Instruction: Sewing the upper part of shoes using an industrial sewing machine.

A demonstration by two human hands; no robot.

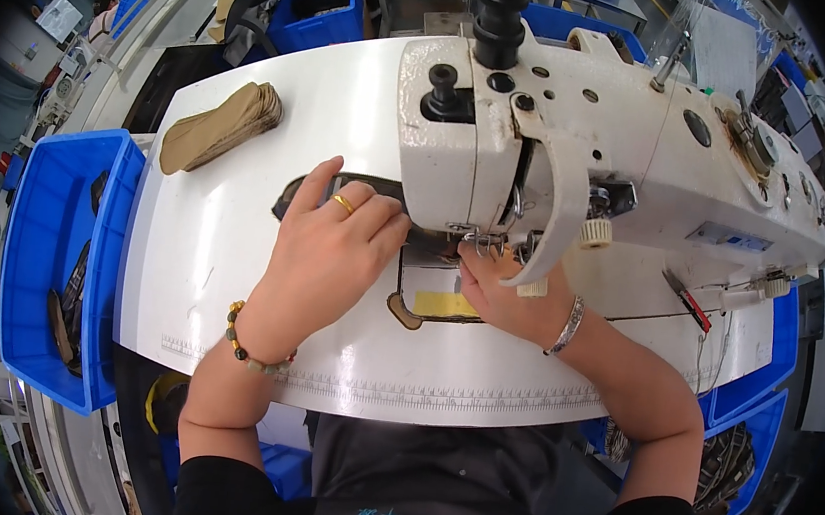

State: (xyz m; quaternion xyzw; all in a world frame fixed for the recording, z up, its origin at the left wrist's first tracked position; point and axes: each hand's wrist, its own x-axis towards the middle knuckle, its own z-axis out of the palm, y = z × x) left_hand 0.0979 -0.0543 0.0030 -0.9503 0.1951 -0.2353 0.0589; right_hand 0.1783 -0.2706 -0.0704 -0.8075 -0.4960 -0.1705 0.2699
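Your left hand (338, 245) reaches in from the lower left, back upward, with one finger stretched forward and the others bent over the dark workpiece (385, 188). That piece lies on the table (229, 279), left of the sewing head and running in toward the needle area; its outline is rounded at the far left. You are resting fingers on it, but whether they also grip it cannot be told.

Your right forearm bends inward sharply, so your right hand (524, 294) sits beneath the curved white guard with its fingers drawn close together beside the presser foot. The metal parts crowd that spot, so I can't say whether you are pinching the workpiece there.

The sewing machine (663, 173) has a chipped, off-white painted metal body. The table is smooth, white and glossy, with a yellow patch (438, 304) just left of your right hand. At the upper left, a stack of brown pieces (223, 127), matte and long with rounded ends, lies apart from your hands.
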